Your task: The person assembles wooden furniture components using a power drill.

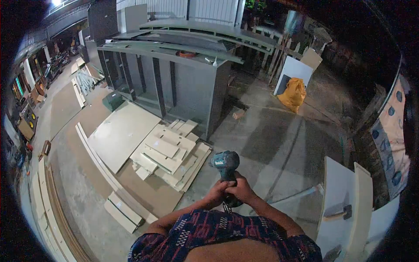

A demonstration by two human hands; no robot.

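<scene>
A teal and black cordless drill (225, 162) is held upright in front of my body, its head above my hands and its lower end below them. My left hand (216, 193) is closed round the left side of its grip. From the right, my right hand (241, 190) wraps the same grip, and the two hands touch. Left of the drill, a stack of cream boards (168, 150) lies on a brown sheet on the floor.
A big grey cabinet frame (185, 87) stands ahead with long panels on top. White boards (340, 201) stand at the right, a hammer (337, 214) by them. A yellow sack (293, 94) and a brick (238, 113) are farther off. Long strips (100, 159) lie left.
</scene>
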